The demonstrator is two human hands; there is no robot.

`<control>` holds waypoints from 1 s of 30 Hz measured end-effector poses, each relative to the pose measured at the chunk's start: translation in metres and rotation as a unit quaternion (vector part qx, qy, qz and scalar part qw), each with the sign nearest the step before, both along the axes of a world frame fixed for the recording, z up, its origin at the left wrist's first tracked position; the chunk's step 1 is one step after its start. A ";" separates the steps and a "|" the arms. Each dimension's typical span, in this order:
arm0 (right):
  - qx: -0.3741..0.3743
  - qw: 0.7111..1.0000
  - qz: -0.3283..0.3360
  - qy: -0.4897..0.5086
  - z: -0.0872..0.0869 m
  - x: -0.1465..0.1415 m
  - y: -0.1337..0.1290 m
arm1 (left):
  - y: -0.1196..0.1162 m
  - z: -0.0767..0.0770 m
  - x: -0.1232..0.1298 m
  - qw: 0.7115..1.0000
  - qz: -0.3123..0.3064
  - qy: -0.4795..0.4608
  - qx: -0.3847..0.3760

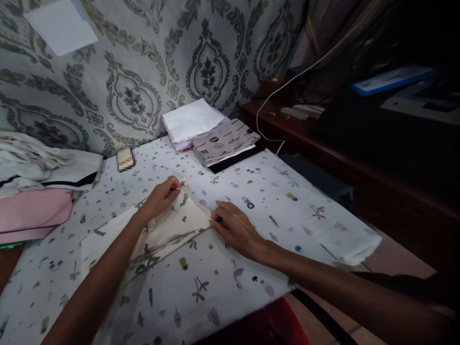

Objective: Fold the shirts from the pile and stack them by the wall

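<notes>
A cream cloth with grey-brown print (190, 218) lies partly folded on a table covered with a white patterned sheet (251, 282). My left hand (160, 197) pinches the far edge of the cloth, its fingers closed and slightly raised. At the cloth's right corner, my right hand (237, 229) grips the edge between thumb and fingers. The near part of the cloth stretches to the left, partly hidden under my left forearm.
Folded fabrics, one white (192, 120) and one printed mauve (226, 141), lie at the table's back edge. A small card-like item (125, 159) is near the wall. Pink (36, 211) and white fabrics are piled at left. A cable (305, 72) hangs over a dark desk at right.
</notes>
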State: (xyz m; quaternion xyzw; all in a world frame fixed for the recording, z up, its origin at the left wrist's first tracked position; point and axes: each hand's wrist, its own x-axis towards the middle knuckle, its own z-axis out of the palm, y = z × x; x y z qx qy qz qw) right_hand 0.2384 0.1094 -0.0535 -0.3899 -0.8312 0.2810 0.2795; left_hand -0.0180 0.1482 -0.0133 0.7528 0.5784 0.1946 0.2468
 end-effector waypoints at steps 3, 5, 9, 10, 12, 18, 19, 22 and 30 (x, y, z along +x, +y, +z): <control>0.005 1.000 -0.010 -0.004 0.000 -0.002 0.000 | 0.000 -0.005 0.004 0.998 0.012 0.048 0.029; 0.010 1.000 -0.015 -0.008 -0.001 -0.003 0.000 | -0.001 -0.010 0.007 0.995 0.018 0.078 0.050; 0.012 1.000 -0.021 -0.017 -0.002 -0.005 0.000 | 0.000 -0.016 0.009 0.990 0.030 0.116 0.076; 0.011 1.000 -0.021 -0.015 -0.002 -0.005 0.000 | 0.000 -0.015 0.008 0.989 0.036 0.119 0.075; 0.004 1.000 -0.019 -0.003 -0.001 -0.004 0.000 | -0.001 -0.010 0.002 0.990 0.053 0.111 0.067; -0.039 0.995 -0.050 0.078 0.007 0.001 0.000 | -0.046 0.018 -0.044 0.986 0.146 0.041 0.066; -0.034 0.995 -0.045 0.083 0.010 -0.001 0.001 | -0.060 0.021 -0.054 0.984 0.161 0.046 0.055; 0.012 0.997 0.035 0.066 0.022 -0.022 0.006 | -0.107 0.026 -0.082 0.977 0.193 0.086 0.008; 0.105 0.962 0.224 -0.111 0.008 -0.115 0.029 | -0.202 0.022 -0.130 0.962 0.244 0.073 -0.093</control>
